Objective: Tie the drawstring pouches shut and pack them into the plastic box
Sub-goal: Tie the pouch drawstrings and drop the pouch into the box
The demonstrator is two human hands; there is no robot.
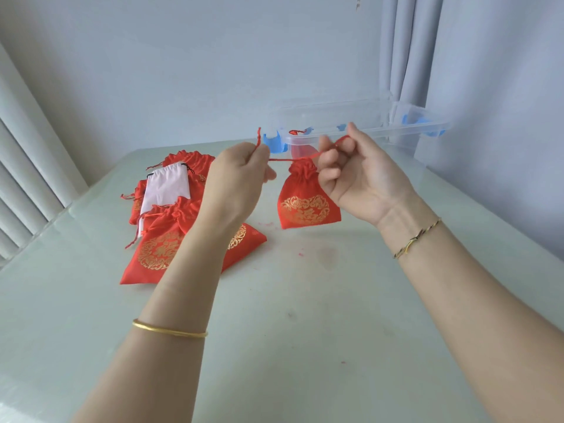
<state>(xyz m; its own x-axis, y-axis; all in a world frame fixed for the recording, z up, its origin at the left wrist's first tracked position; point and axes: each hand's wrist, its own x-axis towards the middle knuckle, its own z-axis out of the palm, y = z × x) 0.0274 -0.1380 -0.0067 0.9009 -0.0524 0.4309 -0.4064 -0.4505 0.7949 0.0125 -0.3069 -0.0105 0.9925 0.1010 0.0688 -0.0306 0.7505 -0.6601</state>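
A small red pouch with a gold print hangs above the table between my hands, its neck gathered tight. My left hand pinches one end of its red drawstring, which runs taut to the neck. My right hand pinches the other end, looped over its fingers. Behind my hands stands the clear plastic box with blue clips, a bit of red showing inside it. A pile of red pouches lies at the left of the table, with a pink pouch on top.
The pale glass-topped table carries a few red lint specks near its middle. A wall and grey curtains stand behind the box, and a white radiator or blind runs along the left edge.
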